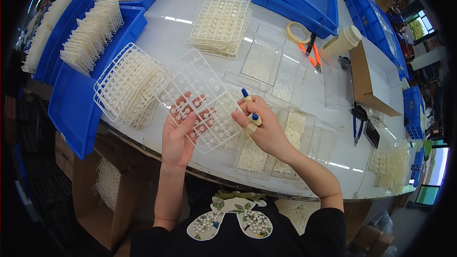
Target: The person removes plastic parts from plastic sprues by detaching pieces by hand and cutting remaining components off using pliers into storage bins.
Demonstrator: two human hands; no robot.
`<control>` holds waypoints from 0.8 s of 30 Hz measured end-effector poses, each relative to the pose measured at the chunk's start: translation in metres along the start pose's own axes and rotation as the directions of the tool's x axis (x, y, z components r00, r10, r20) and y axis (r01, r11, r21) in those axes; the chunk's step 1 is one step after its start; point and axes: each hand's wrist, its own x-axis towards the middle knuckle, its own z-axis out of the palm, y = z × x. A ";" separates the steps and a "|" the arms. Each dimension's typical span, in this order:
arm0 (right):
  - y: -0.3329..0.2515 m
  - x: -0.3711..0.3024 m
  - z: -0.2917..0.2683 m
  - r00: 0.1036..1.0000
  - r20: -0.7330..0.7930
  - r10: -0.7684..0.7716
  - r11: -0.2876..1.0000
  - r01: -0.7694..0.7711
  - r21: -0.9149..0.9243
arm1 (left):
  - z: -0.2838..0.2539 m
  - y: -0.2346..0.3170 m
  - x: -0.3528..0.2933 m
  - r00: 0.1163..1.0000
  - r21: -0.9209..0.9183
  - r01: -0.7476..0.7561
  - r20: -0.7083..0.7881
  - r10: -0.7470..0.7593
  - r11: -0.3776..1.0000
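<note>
one translucent frame (214, 98) slants lengthwise, upper left to lower right; left hand (179, 135) clamps it, right hand (268, 127) grips a blue-ended tool (255, 118).

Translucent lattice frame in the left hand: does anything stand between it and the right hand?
Nothing visible does. The right hand, closed around a blue-ended tool, is at the right edge of the frame; whether they touch is unclear.
</note>
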 end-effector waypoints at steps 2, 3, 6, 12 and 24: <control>-0.001 0.002 0.000 1.000 -0.006 0.003 0.999 -0.003 -0.053 | 0.001 -0.001 -0.002 1.000 0.005 -0.002 -0.003 0.002 1.000; 0.000 0.002 0.001 1.000 -0.007 0.001 0.999 -0.002 -0.053 | 0.002 -0.001 -0.001 1.000 0.004 -0.004 0.006 0.004 1.000; -0.001 0.003 0.003 1.000 -0.019 -0.006 0.995 0.004 -0.096 | -0.003 -0.003 0.000 1.000 0.004 -0.006 -0.001 0.006 1.000; 0.001 0.004 0.004 0.999 -0.031 0.010 0.999 -0.012 -0.038 | -0.004 -0.003 0.001 1.000 -0.018 0.019 -0.001 -0.019 1.000; -0.015 -0.029 -0.013 0.995 -0.086 0.049 0.982 -0.032 0.186 | 0.018 -0.004 -0.007 0.983 -0.027 0.134 0.132 -0.129 0.991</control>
